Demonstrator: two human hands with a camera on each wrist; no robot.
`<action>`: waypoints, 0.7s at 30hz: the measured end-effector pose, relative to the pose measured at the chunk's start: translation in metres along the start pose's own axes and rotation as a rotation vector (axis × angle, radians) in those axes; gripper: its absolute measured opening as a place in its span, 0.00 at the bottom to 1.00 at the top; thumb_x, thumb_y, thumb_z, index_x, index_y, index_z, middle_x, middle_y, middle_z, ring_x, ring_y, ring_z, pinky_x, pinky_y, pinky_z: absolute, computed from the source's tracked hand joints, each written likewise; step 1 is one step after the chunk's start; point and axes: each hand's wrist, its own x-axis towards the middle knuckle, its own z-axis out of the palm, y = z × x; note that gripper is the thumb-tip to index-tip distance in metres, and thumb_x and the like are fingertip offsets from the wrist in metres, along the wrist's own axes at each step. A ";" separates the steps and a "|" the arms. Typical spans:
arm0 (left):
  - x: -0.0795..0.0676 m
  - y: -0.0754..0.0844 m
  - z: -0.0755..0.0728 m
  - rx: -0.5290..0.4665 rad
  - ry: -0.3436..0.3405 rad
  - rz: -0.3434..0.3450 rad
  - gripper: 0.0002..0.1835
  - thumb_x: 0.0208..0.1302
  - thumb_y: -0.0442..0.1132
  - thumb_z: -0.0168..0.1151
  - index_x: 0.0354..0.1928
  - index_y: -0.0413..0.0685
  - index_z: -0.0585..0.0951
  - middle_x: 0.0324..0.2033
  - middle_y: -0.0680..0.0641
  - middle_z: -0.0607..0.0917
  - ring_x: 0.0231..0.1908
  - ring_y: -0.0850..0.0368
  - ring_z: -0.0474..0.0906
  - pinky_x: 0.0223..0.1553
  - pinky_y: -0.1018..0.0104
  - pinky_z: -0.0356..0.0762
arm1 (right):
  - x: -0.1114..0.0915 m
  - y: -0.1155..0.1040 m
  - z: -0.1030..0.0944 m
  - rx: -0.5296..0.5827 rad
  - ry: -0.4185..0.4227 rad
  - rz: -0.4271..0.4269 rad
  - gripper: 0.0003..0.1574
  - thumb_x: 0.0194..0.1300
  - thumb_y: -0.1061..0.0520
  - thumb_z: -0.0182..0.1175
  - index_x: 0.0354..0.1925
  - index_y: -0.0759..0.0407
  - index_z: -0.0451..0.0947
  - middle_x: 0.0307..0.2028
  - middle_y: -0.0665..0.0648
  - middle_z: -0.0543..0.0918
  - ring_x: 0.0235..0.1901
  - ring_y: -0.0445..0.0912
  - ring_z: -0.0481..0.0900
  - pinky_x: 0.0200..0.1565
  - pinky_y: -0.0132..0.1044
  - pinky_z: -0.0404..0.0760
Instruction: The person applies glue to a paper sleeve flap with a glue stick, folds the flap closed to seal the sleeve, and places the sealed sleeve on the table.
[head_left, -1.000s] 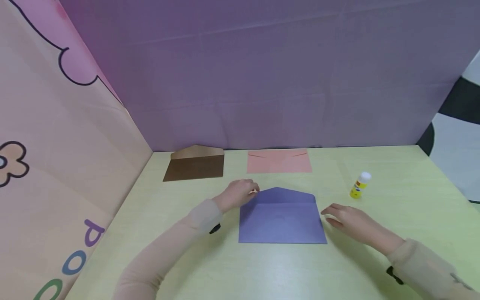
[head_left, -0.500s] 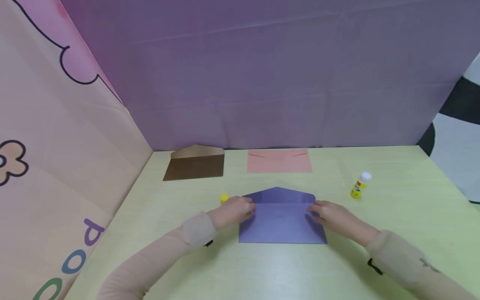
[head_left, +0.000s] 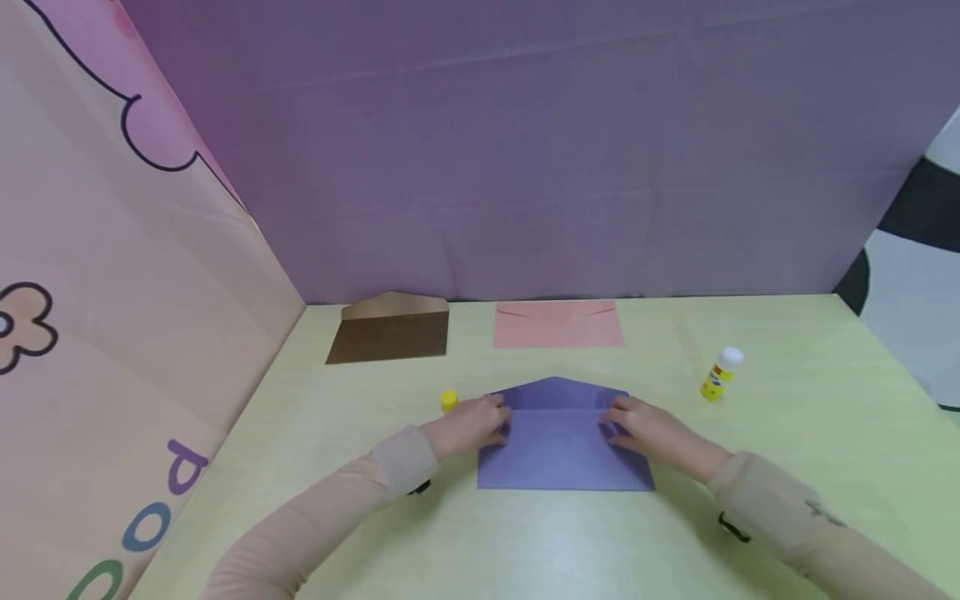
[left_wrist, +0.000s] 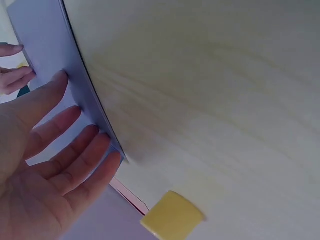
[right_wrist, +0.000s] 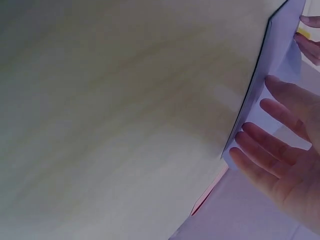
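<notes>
Purple envelope (head_left: 562, 446) flat on table (head_left: 787, 433) | left hand (head_left: 472, 423), right hand (head_left: 652, 433) spread, fingers straight at flap corners | step: folding flap | next: likely even press along crease

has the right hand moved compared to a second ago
Yes. The right hand has moved left, away from the glue stick, onto the right end of the purple envelope, which lies where it did.
</notes>
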 end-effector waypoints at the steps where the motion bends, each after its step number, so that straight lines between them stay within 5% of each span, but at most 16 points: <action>1: 0.000 0.000 0.000 -0.009 -0.008 -0.011 0.13 0.51 0.45 0.64 0.36 0.45 0.80 0.30 0.49 0.76 0.30 0.61 0.71 0.30 0.76 0.71 | 0.000 0.000 0.000 -0.001 -0.003 0.000 0.16 0.44 0.62 0.67 0.34 0.66 0.78 0.29 0.56 0.73 0.29 0.47 0.74 0.31 0.36 0.77; 13: 0.001 -0.001 0.002 0.020 -0.038 -0.019 0.21 0.54 0.45 0.62 0.49 0.42 0.75 0.46 0.43 0.73 0.45 0.53 0.70 0.46 0.66 0.71 | 0.002 0.001 0.000 0.011 -0.061 0.028 0.25 0.45 0.62 0.67 0.44 0.68 0.75 0.44 0.67 0.74 0.44 0.59 0.73 0.43 0.47 0.76; 21: -0.001 0.001 0.003 0.021 -0.077 -0.015 0.24 0.57 0.43 0.59 0.55 0.41 0.71 0.55 0.39 0.68 0.55 0.48 0.65 0.54 0.61 0.67 | 0.004 -0.001 -0.004 0.067 -0.173 0.059 0.28 0.51 0.63 0.63 0.51 0.72 0.69 0.54 0.73 0.67 0.52 0.64 0.66 0.47 0.49 0.73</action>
